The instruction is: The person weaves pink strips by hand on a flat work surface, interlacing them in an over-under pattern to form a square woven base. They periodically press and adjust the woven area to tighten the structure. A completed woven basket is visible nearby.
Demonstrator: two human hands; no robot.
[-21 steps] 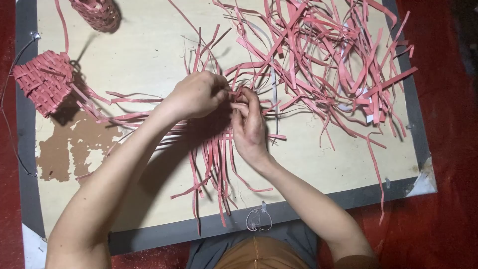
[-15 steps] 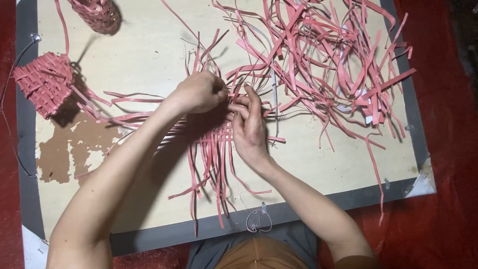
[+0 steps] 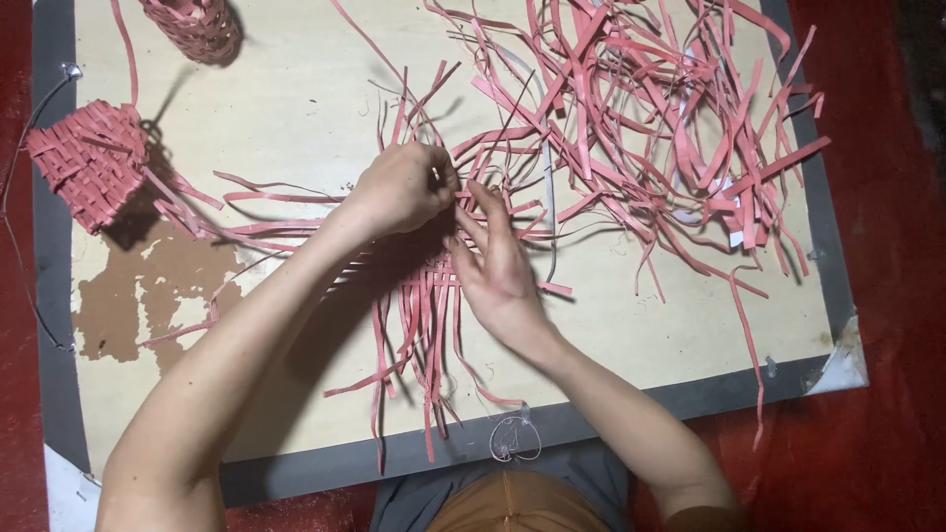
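Right hand (image 3: pixel 498 271) flattened on strips (image 3: pixel 419 305) | left hand (image 3: pixel 404 187) pinching them | fingertips hidden

Single head-worn camera looking almost straight down, sitting close over the board (image 3: pixel 296 118), taking in both forearms, near edge at bottom, far edge cropped.

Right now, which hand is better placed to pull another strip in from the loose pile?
Probably the right hand: it lies open and flat on the woven strips, on the side nearest the loose pile. The left hand is closed, pinching strips at the weave.
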